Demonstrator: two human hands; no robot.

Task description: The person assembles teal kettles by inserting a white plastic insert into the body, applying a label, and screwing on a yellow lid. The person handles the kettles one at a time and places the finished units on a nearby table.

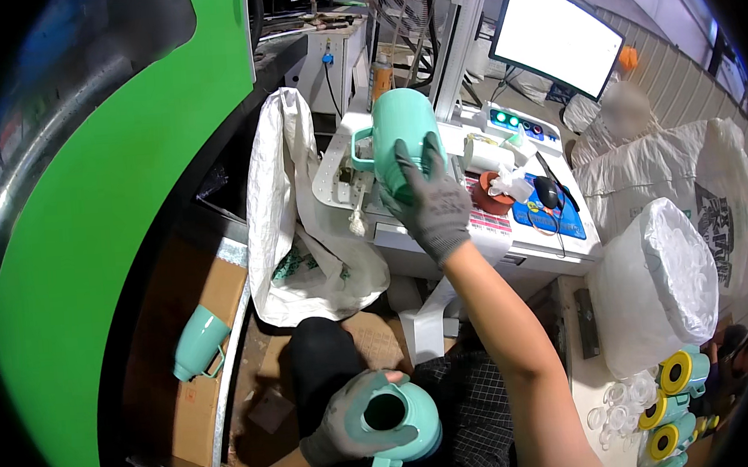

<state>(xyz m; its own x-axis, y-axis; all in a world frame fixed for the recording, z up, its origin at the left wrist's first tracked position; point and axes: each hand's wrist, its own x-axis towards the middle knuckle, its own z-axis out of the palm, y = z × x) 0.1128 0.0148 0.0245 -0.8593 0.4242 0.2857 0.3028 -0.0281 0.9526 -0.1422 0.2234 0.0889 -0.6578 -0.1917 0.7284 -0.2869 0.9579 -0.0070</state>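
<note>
Both my hands wear grey work gloves. My right hand [434, 208] is stretched forward with its fingers around the lower side of a mint-green plastic jug [403, 116], whose loop handle points left. The jug is by a white perforated plate [332, 180] on the bench machine; whether it rests on anything there is hidden. Low over my lap, my left hand [339, 428] grips a second mint-green jug [418, 415], its round dark mouth facing up and its handle toward me. A third mint-green jug [201, 340] lies tilted on cardboard in the tray at the left.
A white woven sack [294, 264] hangs open before the bench. Right of it are a tape roll [491, 194], a mouse [546, 191] and a monitor [555, 38]. A bag of clear parts [651, 289] and yellow-rimmed jugs [675, 373] stand at right. A green machine panel [114, 181] curves at left.
</note>
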